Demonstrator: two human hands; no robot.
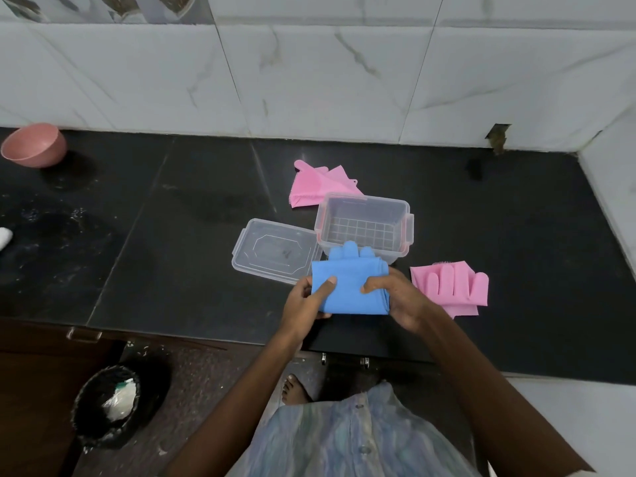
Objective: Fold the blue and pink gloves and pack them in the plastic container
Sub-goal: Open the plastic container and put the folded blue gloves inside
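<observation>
Folded blue gloves (pixel 347 284) are held just in front of the clear plastic container (pixel 406 218), fingers pointing toward it. My left hand (pixel 306 301) grips their left edge with the thumb on top. My right hand (pixel 399 297) grips the right edge. The container stands open with nothing inside. Its clear lid (pixel 272 249) lies flat to its left. One pink glove (pixel 454 287) lies folded on the counter right of my hands. Another pink glove (pixel 320 184) lies behind the container, partly hidden by it.
The black stone counter (pixel 172 235) runs along a white tiled wall. A pink bowl (pixel 34 144) sits at the far left. A black waste bin (pixel 110 404) stands on the floor below the counter's front edge, and my bare foot (pixel 294 390) shows there.
</observation>
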